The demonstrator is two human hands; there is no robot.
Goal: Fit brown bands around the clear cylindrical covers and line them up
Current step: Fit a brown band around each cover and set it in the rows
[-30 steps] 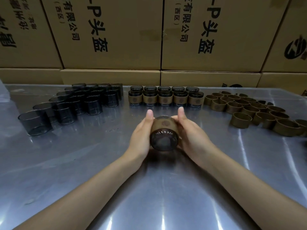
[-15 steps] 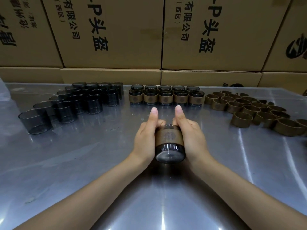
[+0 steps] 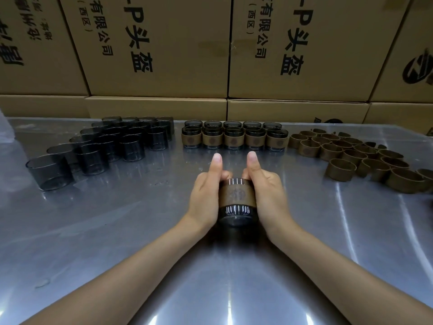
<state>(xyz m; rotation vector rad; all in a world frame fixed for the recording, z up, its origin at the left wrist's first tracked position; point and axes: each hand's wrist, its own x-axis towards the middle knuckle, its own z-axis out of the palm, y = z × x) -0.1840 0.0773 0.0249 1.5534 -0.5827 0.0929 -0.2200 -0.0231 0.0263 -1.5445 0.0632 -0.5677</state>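
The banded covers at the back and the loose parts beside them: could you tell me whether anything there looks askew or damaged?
Nothing stands out. The banded covers stand upright in two straight rows, with plain covers on their left and loose bands on their right, all upright. Both hands grip one banded cover, its band level.

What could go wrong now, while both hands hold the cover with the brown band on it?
1. The brown band sits mid-height on the clear cover; further pushing might leave it crooked or at a different height from the finished row.
2. The left hand and right hand squeeze only its sides, so the smooth cover may slip onto the metal table.
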